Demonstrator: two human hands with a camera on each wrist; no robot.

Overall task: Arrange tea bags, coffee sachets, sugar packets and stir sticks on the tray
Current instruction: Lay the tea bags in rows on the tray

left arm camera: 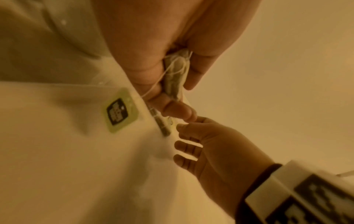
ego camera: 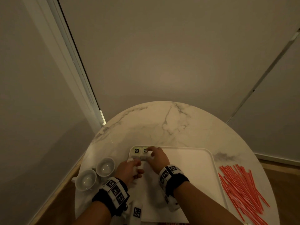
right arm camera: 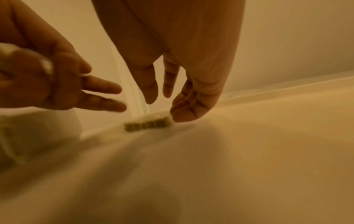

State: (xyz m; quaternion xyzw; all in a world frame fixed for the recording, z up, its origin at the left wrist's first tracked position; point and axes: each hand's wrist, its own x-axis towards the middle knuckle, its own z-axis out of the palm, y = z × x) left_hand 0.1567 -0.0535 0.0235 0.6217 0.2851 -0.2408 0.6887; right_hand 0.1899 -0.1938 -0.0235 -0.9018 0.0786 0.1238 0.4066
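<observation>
A: Head view, nearest first. At 6 o'clock both forearms come in with tagged wristbands. Left hand point(ego camera: 129, 170) sits at the tray's near-left part, fingers curled round a bunch of white tea bags.

B: Left wrist view agrees: spare tea bags point(left arm camera: 175, 77) are wedged between palm and curled fingers, strings trailing. And the right?

A: Right hand point(ego camera: 156, 157) is just beyond the left, toward 12 o'clock. Fingers straight and relaxed, tips down on the laid tea bag point(ego camera: 145, 153); gripping nothing.

B: Right wrist view shows the fingertips point(right arm camera: 182, 115) against one end of a bag point(right arm camera: 146, 125) flat on the white tray point(right arm camera: 268, 121). Blurred, so I cannot tell touching from just beside.

A: Layout then. Two yellow-green tags point(ego camera: 136, 150) lie side by side in the tray's point(ego camera: 194, 158) far-left corner, bag bodies trailing back toward 6 o'clock. Long axis of each runs 12 to 6.

B: So the row builds toward 3 o'clock?

A: My reading, yes. The next open slot lies at 3 o'clock of the second bag, right under the right hand. Right hand is nearer that slot; the left holds the supply at about 7 o'clock from it.

B: Beyond the tray?

A: Two white cups point(ego camera: 95, 173) at 9 o'clock on the marble table point(ego camera: 162, 124), red stir sticks point(ego camera: 240, 185) heaped at 3 o'clock, off the tray. Coffee sachets and sugar packets: not seen.
</observation>
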